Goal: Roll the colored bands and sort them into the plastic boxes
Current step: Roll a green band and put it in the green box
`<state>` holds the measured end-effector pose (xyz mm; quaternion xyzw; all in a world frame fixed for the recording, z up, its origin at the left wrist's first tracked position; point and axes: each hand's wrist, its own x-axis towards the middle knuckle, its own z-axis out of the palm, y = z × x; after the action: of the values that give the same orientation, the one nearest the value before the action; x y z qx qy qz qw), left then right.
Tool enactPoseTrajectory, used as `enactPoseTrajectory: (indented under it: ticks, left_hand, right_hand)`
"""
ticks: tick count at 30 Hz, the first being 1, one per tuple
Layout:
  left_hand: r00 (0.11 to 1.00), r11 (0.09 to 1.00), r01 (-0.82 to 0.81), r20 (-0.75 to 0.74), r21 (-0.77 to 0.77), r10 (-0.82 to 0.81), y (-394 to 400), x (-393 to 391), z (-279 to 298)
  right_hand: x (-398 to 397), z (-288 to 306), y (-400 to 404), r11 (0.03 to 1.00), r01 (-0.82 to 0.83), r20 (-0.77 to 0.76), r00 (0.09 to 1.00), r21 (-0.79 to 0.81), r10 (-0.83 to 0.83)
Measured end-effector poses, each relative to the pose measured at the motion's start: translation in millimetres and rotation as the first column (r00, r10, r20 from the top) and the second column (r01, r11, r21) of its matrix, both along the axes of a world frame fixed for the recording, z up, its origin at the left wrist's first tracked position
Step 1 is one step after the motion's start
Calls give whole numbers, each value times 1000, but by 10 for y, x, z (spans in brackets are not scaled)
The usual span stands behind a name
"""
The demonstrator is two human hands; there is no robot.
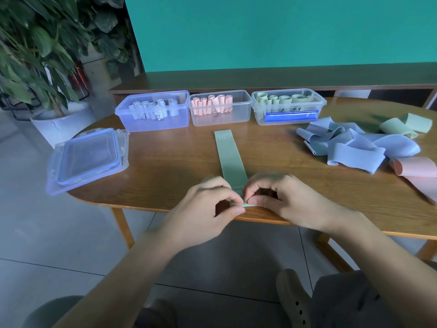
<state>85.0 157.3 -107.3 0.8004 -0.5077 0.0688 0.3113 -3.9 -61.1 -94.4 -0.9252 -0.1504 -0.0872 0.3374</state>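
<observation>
**Starting the roll on a soft green band**

The green band [230,159] is lying flat on the counter [165,162], running away toward the plastic boxes [220,107]. The left hand [210,207] and right hand [279,197] are both pinching its near end. It is looking thin, limp and stretchy, likely springing open, so the tight end-grip is suiting it.

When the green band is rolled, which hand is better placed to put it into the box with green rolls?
The right hand, probably. The box with green rolls stands at the far right of the row, on that hand's side of the green band.
</observation>
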Motion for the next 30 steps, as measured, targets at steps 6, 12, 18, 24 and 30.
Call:
enactPoseTrajectory:
  ticks: [6,12,18,24,30]
  left_hand:
    - [996,996,-85,-44,-37,83,-40,-4,19]
    - [990,992,-119,-86,-41,115,-28,-13,62]
    - [994,991,-114,-11,-74,113,-50,28,33]
    - [993,992,-96,60,-76,101,-83,53,17]
    - [996,990,-74,43,-122,80,-103,4,1]
  right_hand:
    - [-35,18,-19,1000,16,-10,1000,-8,-17]
    - [26,28,16,997,63,17,998,-54,-62]
    - [69,28,44,988,137,41,990,-68,-134]
    - [103,27,74,980,201,14,980,-2,-201]
    - [160,25,77,963,261,-4,965,-73,-262]
